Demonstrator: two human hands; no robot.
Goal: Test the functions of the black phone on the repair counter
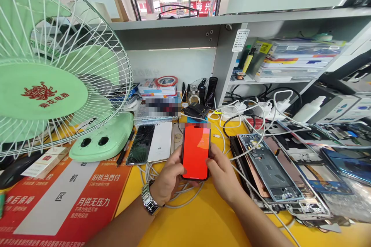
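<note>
One red-screened phone (194, 154) | left hand (168, 173), right hand (222, 170): fingers (179, 168) clamped on its sides | books (159, 91) near the table's (191, 220) far edge | fan (43, 88) left of hands

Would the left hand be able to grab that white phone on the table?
Probably yes: the white phone lies close to the left hand, with nothing seen on top of it. But that hand is helping the right hand hold the red-screened phone, so it would likely have to let go first.
</note>
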